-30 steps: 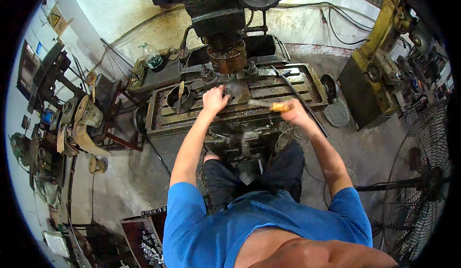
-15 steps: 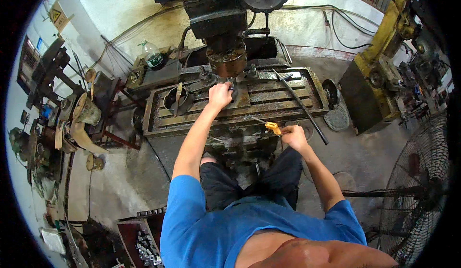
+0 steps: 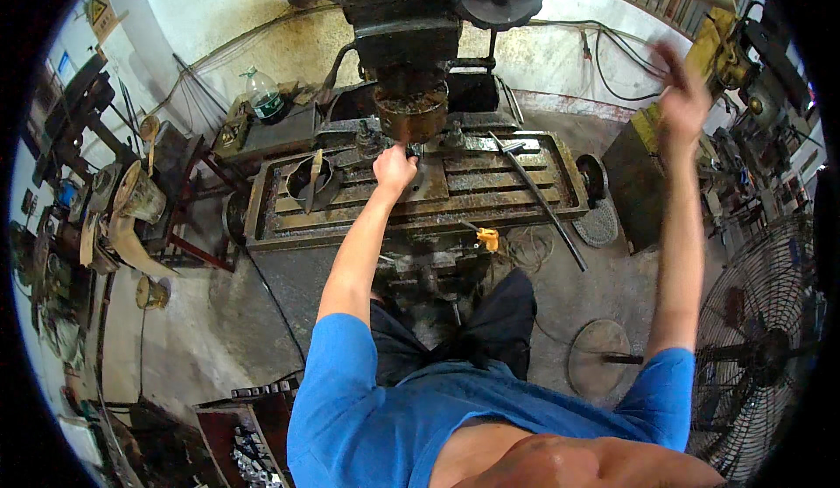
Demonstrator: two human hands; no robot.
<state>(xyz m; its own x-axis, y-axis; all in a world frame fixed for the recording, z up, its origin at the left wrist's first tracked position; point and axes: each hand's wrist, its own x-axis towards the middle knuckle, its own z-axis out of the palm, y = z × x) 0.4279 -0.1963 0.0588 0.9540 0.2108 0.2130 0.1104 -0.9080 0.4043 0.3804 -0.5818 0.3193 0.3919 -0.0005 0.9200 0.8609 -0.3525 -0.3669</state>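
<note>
Left grip [image 3: 395, 170]: can't tell; right grip [image 3: 682, 99] raised, spread; wooden-handled tool [image 3: 316, 170] crosses the pot [image 3: 326, 192]; box [image 3: 215, 440] holds metal pieces [image 3: 249, 458].

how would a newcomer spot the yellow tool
Find the big dark machine and its slotted table. Just below the table's front edge, right of its middle, is the small yellow tool, bright against the dark metal around it.

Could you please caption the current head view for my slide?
Left hand over a slotted machine table, right hand raised, yellow tool near the table's front edge.
</note>
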